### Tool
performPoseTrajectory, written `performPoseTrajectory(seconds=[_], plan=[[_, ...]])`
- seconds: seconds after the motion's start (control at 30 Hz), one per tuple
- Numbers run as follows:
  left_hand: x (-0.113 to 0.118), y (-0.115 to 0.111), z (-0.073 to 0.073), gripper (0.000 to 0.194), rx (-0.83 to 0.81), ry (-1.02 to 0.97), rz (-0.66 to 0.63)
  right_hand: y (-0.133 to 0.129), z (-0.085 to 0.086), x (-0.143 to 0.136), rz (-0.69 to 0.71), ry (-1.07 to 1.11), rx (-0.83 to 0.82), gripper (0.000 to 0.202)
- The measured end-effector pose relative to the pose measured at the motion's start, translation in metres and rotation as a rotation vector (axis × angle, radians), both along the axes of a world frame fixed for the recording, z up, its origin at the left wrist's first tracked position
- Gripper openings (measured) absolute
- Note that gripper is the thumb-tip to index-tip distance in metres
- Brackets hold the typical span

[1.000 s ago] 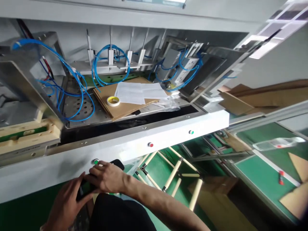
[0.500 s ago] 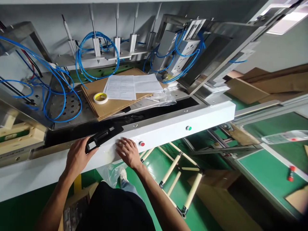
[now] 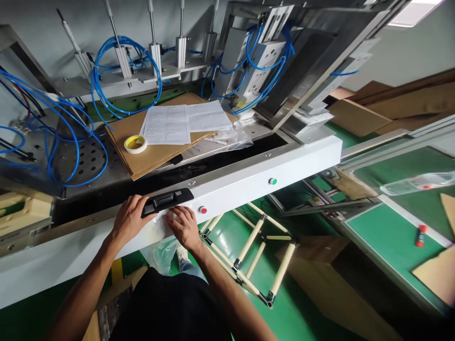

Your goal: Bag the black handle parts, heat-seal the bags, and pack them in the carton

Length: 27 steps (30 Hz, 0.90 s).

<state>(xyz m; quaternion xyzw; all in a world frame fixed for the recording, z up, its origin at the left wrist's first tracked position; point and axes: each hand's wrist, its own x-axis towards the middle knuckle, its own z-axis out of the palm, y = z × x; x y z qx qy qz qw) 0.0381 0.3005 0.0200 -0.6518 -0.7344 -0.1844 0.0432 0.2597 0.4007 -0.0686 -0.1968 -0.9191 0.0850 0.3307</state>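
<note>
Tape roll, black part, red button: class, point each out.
Tape roll [image 3: 136,149], head view: its white outer side.
Black part [image 3: 167,201], head view: middle of its body.
Red button [image 3: 203,210], head view: its red cap.

Showing black on the plastic piece [image 3: 169,201] and on the shirt [image 3: 167,308], white along the beam [image 3: 241,189]. Standing out red on one button [image 3: 203,210], green on another button [image 3: 273,181]. Running blue through the tubes [image 3: 103,51] and brown across the cardboard [image 3: 124,158]. Bearing a grey printed grid on white paper [image 3: 167,124]. Pairing white with yellow on the tape roll [image 3: 135,149], cream with black on the pipes [image 3: 250,241]. Spreading green over the floor [image 3: 227,237].
</note>
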Motion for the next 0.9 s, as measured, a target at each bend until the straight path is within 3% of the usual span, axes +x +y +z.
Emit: performPoseTrajectory(seconds=[0.17, 0.3, 0.47, 0.57, 0.67, 0.73, 0.9], plan=[[0.002, 0.003, -0.006, 0.042, -0.002, -0.002, 0.006, 0.001, 0.000, -0.001, 0.006, 0.012, -0.002, 0.022], [0.003, 0.003, -0.002, 0.052, -0.021, 0.013, 0.010, 0.000, 0.005, 0.001, 0.020, -0.001, -0.008, 0.026], [0.007, -0.031, -0.002, 0.062, 0.228, -0.074, 0.071, -0.001, 0.023, 0.001, 0.012, 0.001, 0.003, 0.024], [0.012, -0.061, -0.014, 0.050, 0.296, -0.028, 0.116, 0.004, 0.037, -0.001, 0.034, -0.007, 0.009, 0.025], [0.015, -0.077, -0.025, 0.020, 0.283, 0.047, 0.148, 0.013, 0.049, -0.004, 0.090, -0.013, 0.030, 0.023], [0.014, -0.077, -0.027, 0.008, 0.346, 0.032, 0.183, 0.019, 0.053, -0.006, 0.113, -0.011, 0.051, 0.024], [0.009, -0.063, -0.024, 0.012, 0.380, -0.182, 0.206, 0.029, 0.062, -0.016, 0.106, -0.054, 0.038, 0.021]])
